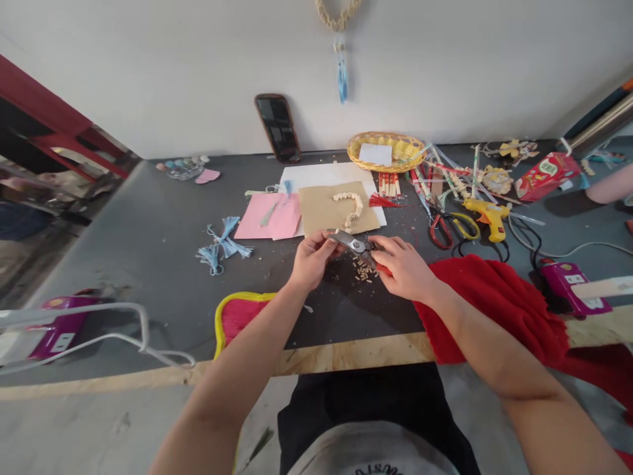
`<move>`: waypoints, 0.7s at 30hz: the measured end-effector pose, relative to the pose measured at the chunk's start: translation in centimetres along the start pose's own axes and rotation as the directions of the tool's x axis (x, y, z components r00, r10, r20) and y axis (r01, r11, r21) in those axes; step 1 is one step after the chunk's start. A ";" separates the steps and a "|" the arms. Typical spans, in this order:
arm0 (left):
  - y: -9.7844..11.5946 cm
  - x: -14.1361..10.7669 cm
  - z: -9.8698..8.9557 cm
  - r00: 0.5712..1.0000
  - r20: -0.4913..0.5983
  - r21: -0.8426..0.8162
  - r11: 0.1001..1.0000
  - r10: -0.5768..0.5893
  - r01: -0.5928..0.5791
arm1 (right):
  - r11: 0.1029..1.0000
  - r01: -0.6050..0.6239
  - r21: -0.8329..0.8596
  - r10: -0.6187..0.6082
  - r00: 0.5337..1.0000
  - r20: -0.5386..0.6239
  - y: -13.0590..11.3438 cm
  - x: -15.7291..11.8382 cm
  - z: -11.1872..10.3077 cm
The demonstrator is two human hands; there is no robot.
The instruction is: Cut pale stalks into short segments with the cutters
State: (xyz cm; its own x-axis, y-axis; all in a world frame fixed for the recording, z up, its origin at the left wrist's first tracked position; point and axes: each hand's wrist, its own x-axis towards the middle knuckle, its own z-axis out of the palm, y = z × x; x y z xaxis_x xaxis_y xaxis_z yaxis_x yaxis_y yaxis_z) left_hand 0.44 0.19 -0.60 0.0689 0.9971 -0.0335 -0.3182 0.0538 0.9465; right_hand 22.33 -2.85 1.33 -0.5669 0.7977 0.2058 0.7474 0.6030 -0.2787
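My right hand (401,264) is wrapped round the red handles of grey-bladed pruning shears (355,245). The blades point left to the fingers of my left hand (314,257). Those fingers are pinched at the blade tips; a small pale bit shows there, too small to name. Under the shears, short pale cut pieces (364,269) lie scattered on the dark table (168,264). Just beyond my hands, a curved string of pale pieces (355,206) rests on a brown paper sheet (321,208).
Blue tassels (225,241) and pink paper (277,218) lie at left. A phone (278,128) leans on the wall beside a wicker basket (410,145). Scissors (442,231), a yellow glue gun (489,214), red cloth (484,303) and purple power strips (576,287) are around the table.
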 end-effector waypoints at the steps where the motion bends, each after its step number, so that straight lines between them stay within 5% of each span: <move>1: 0.0 0.0 0.0 1.000 -0.002 0.010 1.000 -0.002 0.002 | 1.000 0.001 -0.008 -0.001 1.000 -0.001 0.0 0.0 0.0; 12: -0.4 0.1 -0.3 1.000 0.009 0.056 0.998 -0.006 0.005 | 0.997 0.028 -0.076 -0.027 1.000 0.017 0.3 0.0 0.1; 21: -0.1 0.1 -0.1 1.000 -0.007 0.030 1.000 0.008 -0.007 | 0.999 0.012 0.034 -0.011 1.000 -0.019 0.8 0.1 1.1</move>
State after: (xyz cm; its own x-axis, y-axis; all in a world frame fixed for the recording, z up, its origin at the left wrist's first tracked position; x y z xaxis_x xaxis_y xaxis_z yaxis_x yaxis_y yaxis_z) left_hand 0.43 0.25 -0.74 0.0595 0.9978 -0.0287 -0.2899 0.0448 0.9560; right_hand 22.48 -2.34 0.13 -0.5685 0.7909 0.2262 0.7284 0.6118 -0.3084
